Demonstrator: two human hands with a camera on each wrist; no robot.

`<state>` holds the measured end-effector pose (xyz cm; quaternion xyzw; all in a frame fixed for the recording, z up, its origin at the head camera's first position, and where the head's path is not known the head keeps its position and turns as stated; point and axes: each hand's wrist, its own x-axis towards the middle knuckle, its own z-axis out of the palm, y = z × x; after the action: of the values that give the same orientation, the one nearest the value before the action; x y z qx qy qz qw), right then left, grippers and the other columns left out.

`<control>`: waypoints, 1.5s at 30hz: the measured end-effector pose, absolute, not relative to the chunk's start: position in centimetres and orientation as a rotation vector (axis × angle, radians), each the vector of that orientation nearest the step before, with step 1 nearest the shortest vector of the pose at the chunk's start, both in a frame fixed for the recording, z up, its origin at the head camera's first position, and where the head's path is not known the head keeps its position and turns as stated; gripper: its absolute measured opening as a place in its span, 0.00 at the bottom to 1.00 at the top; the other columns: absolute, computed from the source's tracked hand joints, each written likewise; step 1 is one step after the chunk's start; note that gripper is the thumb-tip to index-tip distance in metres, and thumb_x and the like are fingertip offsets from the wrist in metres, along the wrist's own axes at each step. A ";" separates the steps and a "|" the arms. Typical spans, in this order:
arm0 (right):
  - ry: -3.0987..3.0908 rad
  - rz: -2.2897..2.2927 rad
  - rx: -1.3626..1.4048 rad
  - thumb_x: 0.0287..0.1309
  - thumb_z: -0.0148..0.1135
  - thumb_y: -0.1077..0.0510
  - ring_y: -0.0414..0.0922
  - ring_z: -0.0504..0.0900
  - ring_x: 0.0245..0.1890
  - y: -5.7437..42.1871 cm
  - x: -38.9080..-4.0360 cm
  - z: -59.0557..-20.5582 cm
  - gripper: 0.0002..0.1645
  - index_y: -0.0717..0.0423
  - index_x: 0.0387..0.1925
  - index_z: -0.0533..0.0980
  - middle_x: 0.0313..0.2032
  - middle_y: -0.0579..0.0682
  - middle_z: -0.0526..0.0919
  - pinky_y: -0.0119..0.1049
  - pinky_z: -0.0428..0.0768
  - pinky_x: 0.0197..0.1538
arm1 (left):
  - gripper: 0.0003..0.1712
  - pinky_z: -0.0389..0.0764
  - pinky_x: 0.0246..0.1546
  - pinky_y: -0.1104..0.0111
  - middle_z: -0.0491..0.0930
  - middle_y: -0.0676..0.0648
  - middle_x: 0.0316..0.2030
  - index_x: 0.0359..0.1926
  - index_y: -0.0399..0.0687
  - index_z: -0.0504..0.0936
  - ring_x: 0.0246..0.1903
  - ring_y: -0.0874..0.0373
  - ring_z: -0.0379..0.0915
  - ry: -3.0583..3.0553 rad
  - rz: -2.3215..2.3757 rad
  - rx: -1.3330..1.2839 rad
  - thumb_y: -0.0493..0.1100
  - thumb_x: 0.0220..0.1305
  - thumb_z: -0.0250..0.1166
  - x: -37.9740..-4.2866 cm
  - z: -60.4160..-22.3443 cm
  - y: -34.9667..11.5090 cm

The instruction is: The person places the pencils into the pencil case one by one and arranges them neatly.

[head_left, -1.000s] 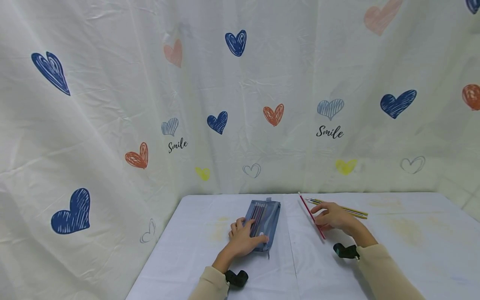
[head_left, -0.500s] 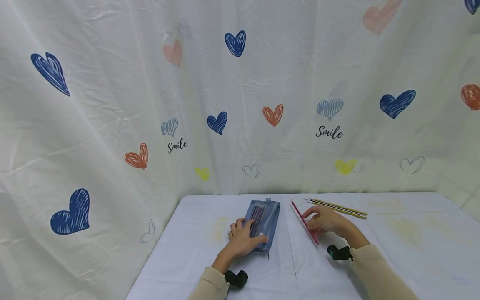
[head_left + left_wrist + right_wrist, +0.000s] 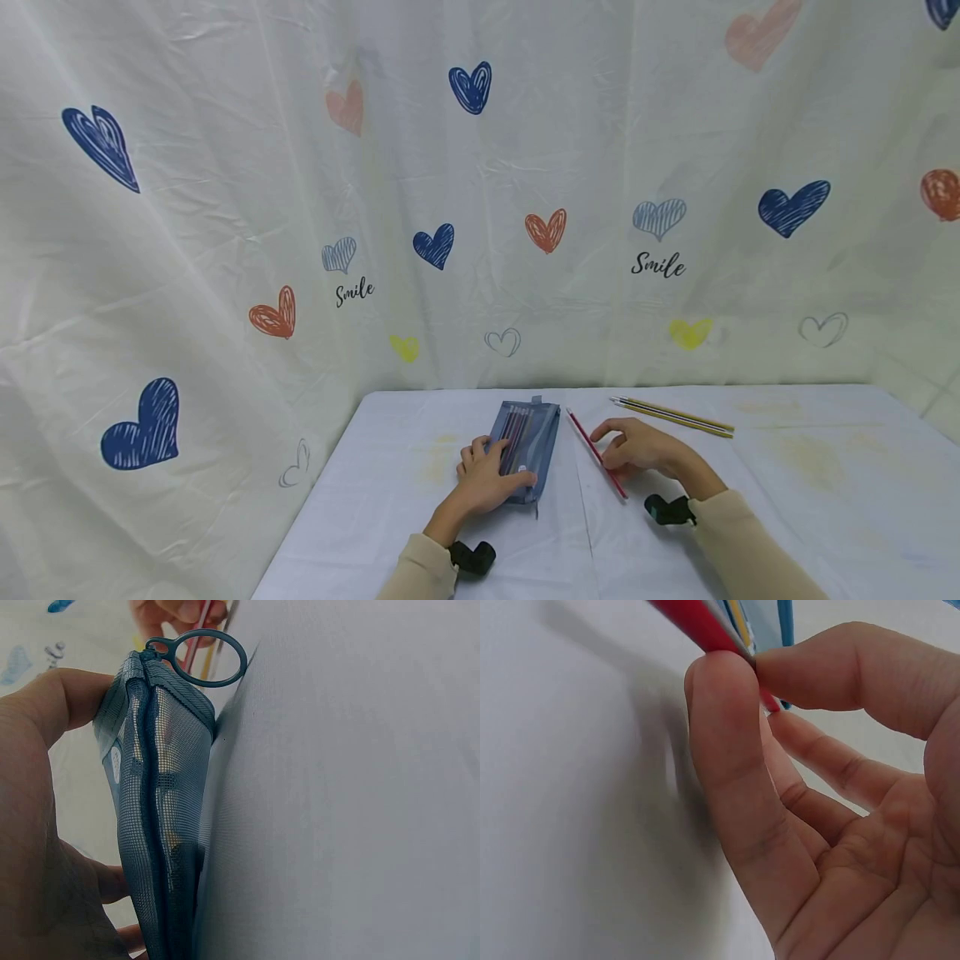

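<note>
A blue mesh pencil case [image 3: 542, 442] lies on the table with several pencils [image 3: 515, 427] showing through its top. My left hand [image 3: 487, 482] rests across its near part, thumb by the right edge and other fingers toward the left. The left wrist view shows the zip side [image 3: 154, 795] and a ring pull [image 3: 244, 667], with the left thumb [image 3: 75, 694] touching the case's corner. Just right of the case, my right hand [image 3: 641, 448] pinches a red pencil [image 3: 587, 437] between thumb and finger. In the right wrist view the red pencil [image 3: 697, 624] passes between the fingertips.
Yellow-and-dark striped pencils [image 3: 675, 417] lie side by side behind the right hand. A white cloth covers the table [image 3: 825, 500]. A white curtain [image 3: 585, 167] with printed hearts hangs behind the back edge.
My right hand has moved left and slightly nearer with the red pencil, away from the striped pencils and closer to the pencil case. The left hand and the case have stayed put.
</note>
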<state>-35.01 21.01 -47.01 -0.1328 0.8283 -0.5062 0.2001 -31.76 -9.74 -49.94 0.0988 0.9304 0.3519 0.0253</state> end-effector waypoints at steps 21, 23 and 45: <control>2.200 -1.505 -0.342 0.58 0.62 0.66 0.44 0.82 0.28 17.3 -34.4 -47.2 0.26 0.68 0.59 0.71 0.31 0.50 0.82 0.36 0.84 0.35 | 0.53 0.54 0.65 0.37 0.54 0.37 0.74 0.76 0.48 0.66 0.68 0.39 0.49 2.895 1.073 0.276 0.69 0.56 0.68 -32.0 -50.2 -9.5; 2.203 -1.519 -0.317 0.56 0.62 0.66 0.44 0.81 0.28 16.8 -34.2 -47.2 0.27 0.67 0.59 0.72 0.30 0.51 0.82 0.36 0.84 0.36 | 0.53 0.54 0.65 0.38 0.54 0.38 0.74 0.76 0.49 0.66 0.68 0.39 0.50 2.895 1.073 0.271 0.69 0.56 0.67 -31.9 -50.1 -9.6; 2.266 -1.583 -0.076 0.52 0.64 0.68 0.39 0.79 0.22 13.1 -34.2 -46.7 0.29 0.66 0.58 0.73 0.31 0.51 0.82 0.31 0.82 0.31 | 0.53 0.55 0.66 0.40 0.55 0.39 0.74 0.76 0.51 0.66 0.68 0.41 0.49 2.914 1.044 0.254 0.70 0.54 0.67 -32.7 -51.1 -9.3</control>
<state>-34.24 13.07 -46.69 -0.0270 0.8049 -0.5624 0.1873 -32.70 -9.32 -51.06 0.0819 0.9381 0.3361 0.0181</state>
